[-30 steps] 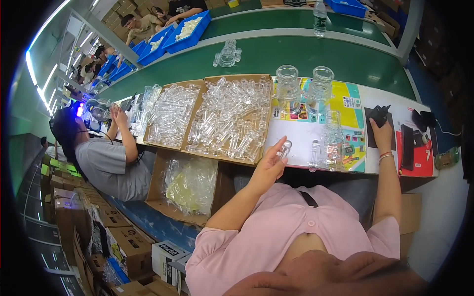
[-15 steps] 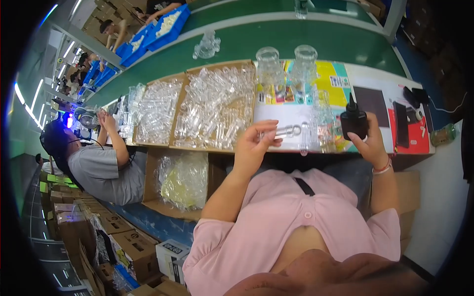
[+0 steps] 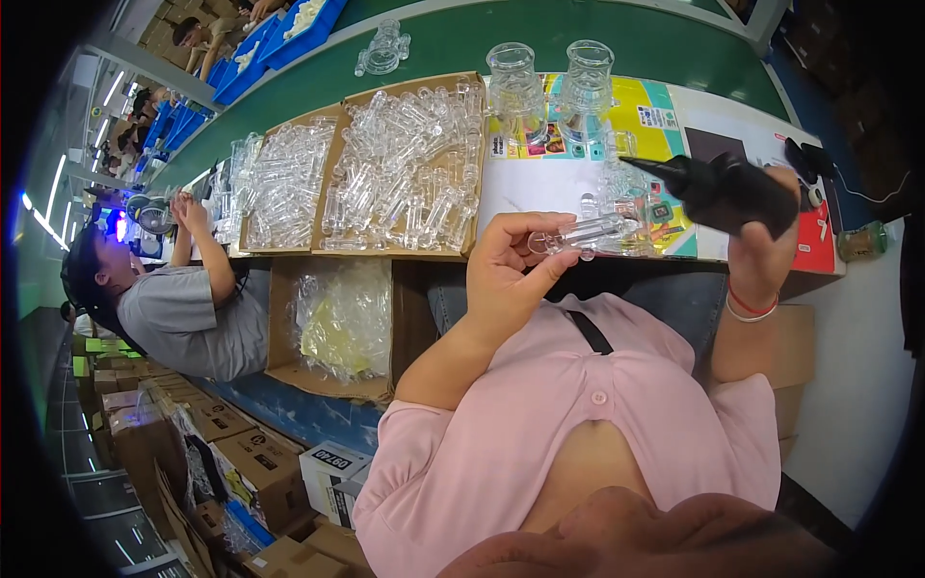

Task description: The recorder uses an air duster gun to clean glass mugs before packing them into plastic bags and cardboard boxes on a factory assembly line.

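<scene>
Both hands grip: left hand (image 3: 508, 265) clear tube (image 3: 578, 234), right hand (image 3: 766, 241) black tool (image 3: 723, 191).

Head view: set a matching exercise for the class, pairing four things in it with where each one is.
Things:
1. clear tube
2. black tool
3. two clear jars
4. plastic bag

Places:
a. in the open carton below the table edge
b. in the right hand
c. upright at the far side of the table
d. in the left hand

Pairs: 1-d, 2-b, 3-c, 4-a
</scene>
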Tool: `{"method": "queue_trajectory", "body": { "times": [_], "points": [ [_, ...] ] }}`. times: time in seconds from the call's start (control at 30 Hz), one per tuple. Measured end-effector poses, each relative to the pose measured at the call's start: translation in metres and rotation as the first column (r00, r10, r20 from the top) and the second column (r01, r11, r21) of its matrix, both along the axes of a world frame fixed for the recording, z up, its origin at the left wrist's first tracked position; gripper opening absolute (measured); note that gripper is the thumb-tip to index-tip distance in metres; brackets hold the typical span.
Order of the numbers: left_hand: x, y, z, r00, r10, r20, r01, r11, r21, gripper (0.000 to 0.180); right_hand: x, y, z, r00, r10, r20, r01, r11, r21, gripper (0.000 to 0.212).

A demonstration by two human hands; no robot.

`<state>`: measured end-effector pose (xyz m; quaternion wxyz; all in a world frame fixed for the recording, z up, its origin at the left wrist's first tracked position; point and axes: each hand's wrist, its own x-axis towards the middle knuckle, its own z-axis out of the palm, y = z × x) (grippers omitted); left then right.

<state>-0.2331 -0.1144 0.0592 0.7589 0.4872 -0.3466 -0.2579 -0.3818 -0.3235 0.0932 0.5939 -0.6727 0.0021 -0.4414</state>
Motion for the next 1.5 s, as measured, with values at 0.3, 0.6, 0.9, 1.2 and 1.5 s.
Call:
{"method": "queue_trajectory", "body": {
  "times": [0.3, 0.6, 0.9, 1.2, 1.5],
  "points": [
    [-0.011, -0.002, 0.001, 0.982, 0.106, 0.154, -0.084, 0.986, -0.141, 0.033, 0.03, 0.03, 0.017, 0.917, 0.186, 0.354, -0.357, 0.777, 0.518, 0.053],
    [-0.012, 0.003, -0.002, 0.974, 0.129, 0.187, -0.104, 0.985, -0.141, 0.032, 0.016, 0.057, 0.017, 0.999, -0.021, 0.032, 0.02, 1.0, 0.017, 0.057],
    [-0.014, 0.003, -0.001, 0.965, 0.138, 0.223, -0.117, 0.988, -0.104, 0.034, 0.021, 0.063, 0.015, 0.991, -0.1, 0.092, 0.113, 0.983, -0.147, 0.046],
    [-0.013, 0.001, 0.0, 0.96, 0.123, 0.253, -0.09, 0.987, -0.135, 0.033, 0.016, 0.062, 0.012, 0.993, -0.111, 0.046, 0.119, 0.964, -0.237, 0.047],
    [-0.012, 0.002, -0.002, 0.932, 0.141, 0.333, -0.099, 0.985, -0.141, 0.036, 0.018, 0.06, 0.013, 0.995, -0.079, 0.059, 0.084, 0.993, -0.08, 0.039]
  ]
}}
